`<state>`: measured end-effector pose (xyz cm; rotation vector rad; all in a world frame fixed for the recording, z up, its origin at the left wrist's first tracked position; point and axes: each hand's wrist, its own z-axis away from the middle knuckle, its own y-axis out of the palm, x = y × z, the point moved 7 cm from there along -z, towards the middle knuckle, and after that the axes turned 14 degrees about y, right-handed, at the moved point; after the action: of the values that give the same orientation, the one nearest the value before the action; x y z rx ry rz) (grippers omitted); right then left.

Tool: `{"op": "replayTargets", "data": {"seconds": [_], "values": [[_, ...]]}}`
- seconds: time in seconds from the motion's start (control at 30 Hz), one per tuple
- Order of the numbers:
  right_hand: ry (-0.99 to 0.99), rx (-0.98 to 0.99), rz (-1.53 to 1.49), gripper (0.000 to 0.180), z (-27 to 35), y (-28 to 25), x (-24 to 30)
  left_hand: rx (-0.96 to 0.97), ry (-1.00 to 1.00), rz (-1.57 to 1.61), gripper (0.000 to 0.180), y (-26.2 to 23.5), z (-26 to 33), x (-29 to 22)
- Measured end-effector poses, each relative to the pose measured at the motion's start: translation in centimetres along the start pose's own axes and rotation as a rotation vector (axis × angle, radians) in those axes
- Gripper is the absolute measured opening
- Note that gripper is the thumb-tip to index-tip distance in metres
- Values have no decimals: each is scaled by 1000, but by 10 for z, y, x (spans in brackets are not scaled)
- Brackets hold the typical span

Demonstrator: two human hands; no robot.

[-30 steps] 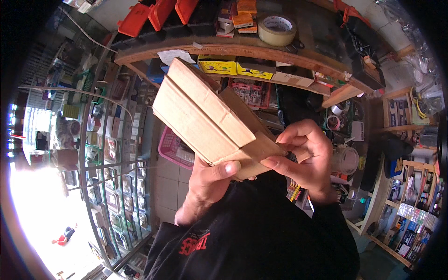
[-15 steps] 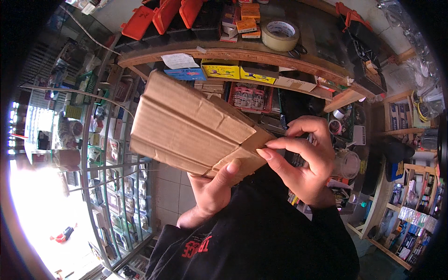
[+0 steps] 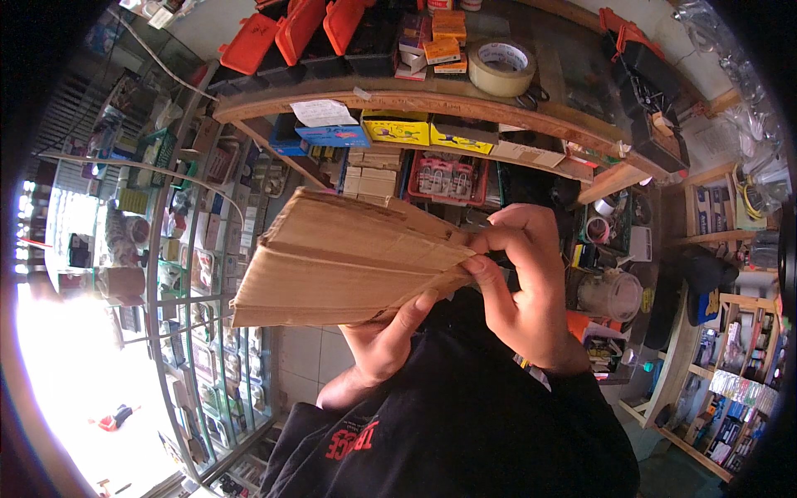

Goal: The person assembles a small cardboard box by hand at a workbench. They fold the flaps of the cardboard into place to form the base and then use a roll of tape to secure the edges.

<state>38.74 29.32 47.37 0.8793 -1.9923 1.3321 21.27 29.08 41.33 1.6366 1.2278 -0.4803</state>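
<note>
A flattened brown cardboard box (image 3: pixel 340 261) is held up in front of me, its broad face tilted toward the left. My left hand (image 3: pixel 382 340) supports it from beneath with the thumb pressed against its lower right edge. My right hand (image 3: pixel 523 286) pinches the box's right end between fingers and thumb. Both hands sit above my black shirt (image 3: pixel 457 423).
A curved wooden counter (image 3: pixel 432 100) runs across the top, carrying a roll of tan tape (image 3: pixel 501 66), orange cases (image 3: pixel 295 29) and small boxes. A glass display cabinet (image 3: pixel 166 274) full of goods stands at the left. Shelves (image 3: pixel 722 390) and a pale jar (image 3: pixel 610 292) are at the right.
The cardboard box has swung down and flatter, its face turning from upright toward level. My right hand has moved up to pinch its right end.
</note>
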Motion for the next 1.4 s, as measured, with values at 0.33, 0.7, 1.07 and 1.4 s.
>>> {"op": "replayTargets", "data": {"seconds": [0.33, 0.7, 1.07, 1.4], "values": [[-51, 9, -46, 17, -4, 3, 0, -75, -64, -16, 39, -5, -4, 6], [-73, -100, -85, 24, -3, -3, 5, 3, 38, 14, 39, -4, -4, 2], [-82, -59, -14, 15, -6, 4, 5, 39, 30, -1, 39, -6, -2, 4], [197, 45, -559, 32, 0, 23, -18, -141, -157, 160, 50, -9, 1, 22]]}}
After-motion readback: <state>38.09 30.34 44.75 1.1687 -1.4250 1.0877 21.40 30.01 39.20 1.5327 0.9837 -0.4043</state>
